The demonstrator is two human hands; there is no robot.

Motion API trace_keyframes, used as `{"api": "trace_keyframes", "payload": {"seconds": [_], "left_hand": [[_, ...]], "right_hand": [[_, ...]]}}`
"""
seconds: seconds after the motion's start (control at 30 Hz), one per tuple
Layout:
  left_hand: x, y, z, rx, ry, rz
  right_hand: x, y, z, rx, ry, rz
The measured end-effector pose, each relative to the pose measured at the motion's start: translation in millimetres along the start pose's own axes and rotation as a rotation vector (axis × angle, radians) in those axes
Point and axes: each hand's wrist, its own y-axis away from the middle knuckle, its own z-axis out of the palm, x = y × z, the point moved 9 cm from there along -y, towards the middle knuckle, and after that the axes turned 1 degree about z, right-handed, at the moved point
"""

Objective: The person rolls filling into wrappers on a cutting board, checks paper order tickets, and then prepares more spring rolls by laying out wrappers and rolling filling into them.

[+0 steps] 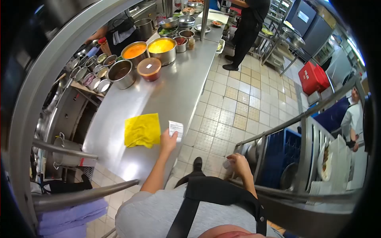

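My left hand (pixel 168 139) pinches a small white printed slip (pixel 176 130) over the right edge of the steel counter (pixel 151 99). Just left of that hand, a crumpled yellow cloth (pixel 142 131) lies on the counter. Lower right, over the tiled floor, my right hand (pixel 237 162) has its fingers closed on a small clear item (pixel 227 164), too small to identify. Farther up the counter stand a lidded tub of red sauce (pixel 149 69), a pot of dark liquid (pixel 121 74), and pots with orange (pixel 134 50) and yellow (pixel 162 46) contents.
A metal rack with blue crates (pixel 278 154) and a plate of food (pixel 326 160) stands at right. Beyond it are a person in white (pixel 352 115) and a red cooler (pixel 312 78). Someone in black (pixel 248 31) stands beyond the counter; another person (pixel 117 33) is at upper left.
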Motion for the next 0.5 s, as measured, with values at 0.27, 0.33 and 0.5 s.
{"api": "trace_keyframes", "payload": {"seconds": [0.27, 0.33, 0.5], "left_hand": [[130, -48, 168, -0.271, -0.011, 0.186], [131, -65, 172, -0.266, -0.024, 0.158], [88, -111, 130, 0.037, -0.078, 0.056]], "right_hand": [[149, -75, -96, 0.188, -0.031, 0.143], [178, -95, -98, 0.16, -0.128, 0.21], [220, -201, -90, -0.075, -0.021, 0.023]]}}
